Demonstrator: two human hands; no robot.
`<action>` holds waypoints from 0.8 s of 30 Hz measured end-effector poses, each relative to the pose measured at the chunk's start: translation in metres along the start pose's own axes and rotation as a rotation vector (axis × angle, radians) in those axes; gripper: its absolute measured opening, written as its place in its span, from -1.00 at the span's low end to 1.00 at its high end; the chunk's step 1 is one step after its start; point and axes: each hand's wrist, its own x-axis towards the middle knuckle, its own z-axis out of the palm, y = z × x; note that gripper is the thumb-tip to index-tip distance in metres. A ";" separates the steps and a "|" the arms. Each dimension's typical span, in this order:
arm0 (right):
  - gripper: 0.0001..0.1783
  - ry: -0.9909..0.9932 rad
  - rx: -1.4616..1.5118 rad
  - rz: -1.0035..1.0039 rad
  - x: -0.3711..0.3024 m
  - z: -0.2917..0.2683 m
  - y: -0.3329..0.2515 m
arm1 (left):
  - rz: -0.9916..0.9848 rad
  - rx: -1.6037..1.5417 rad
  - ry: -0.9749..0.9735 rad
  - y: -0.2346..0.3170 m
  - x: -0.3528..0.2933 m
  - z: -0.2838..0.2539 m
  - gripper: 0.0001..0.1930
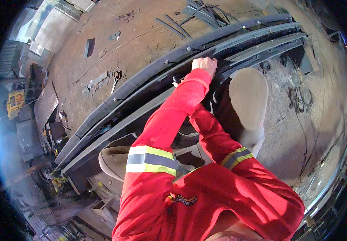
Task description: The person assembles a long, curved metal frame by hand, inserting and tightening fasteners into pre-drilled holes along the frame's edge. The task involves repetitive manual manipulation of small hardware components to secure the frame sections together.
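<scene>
A long dark metal channel frame [141, 80] with several bolts or studs along it lies across the floor before me, bent in the picture by the lens. My left hand [205, 66] is closed in a fist, knuckles up, against the frame's inner side. What its fingers hold, if anything, is hidden. A small metal fitting [176, 81] shows just left of my left forearm. My right forearm [209, 124] passes under the left one, which hides the right hand. Several thinner rails [261, 48] lie along the frame's right part.
My knee [247, 96] is close to the frame's near side. Beyond the frame are scissors [117, 78], a dark disc [114, 35] and loose metal strips [173, 26]. A loose cable [305, 140] lies at right; a yellow box [16, 102] and clutter crowd the left.
</scene>
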 end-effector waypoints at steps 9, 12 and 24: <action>-0.75 0.038 -0.057 -0.027 0.002 0.000 -0.001 | 0.157 0.074 0.024 -0.002 0.016 -0.014 -0.79; -0.75 0.035 -0.059 -0.048 -0.004 0.004 -0.006 | 0.107 0.140 -0.102 0.004 0.026 0.008 -0.78; -0.72 0.082 -0.094 -0.081 -0.007 0.004 -0.009 | 0.063 -0.097 0.248 0.014 0.033 0.002 -0.84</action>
